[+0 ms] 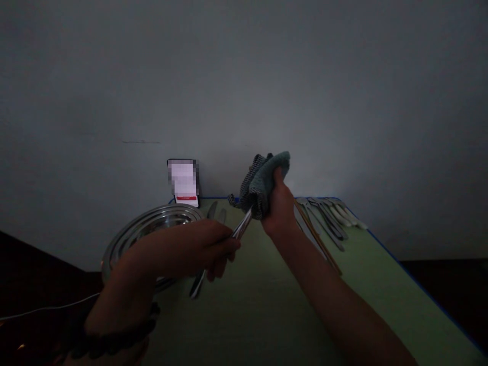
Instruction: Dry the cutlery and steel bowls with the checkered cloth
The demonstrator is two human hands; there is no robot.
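Note:
My left hand is closed on the shiny handle of a piece of metal cutlery, held slantwise above the table. Its far end disappears into a folded grey-green cloth, so its kind is hidden. Gripping that cloth around the cutlery is my right hand, thumb up along the fold. Beneath my left hand, a metal handle pokes out on the table, and a knife blade shows just beyond it.
At the left stands a round, shiny metal basin, partly behind my left forearm. A lit phone leans against the wall. To the right lie wooden chopsticks, several metal utensils and pale-handled pieces. The green table has blue edging.

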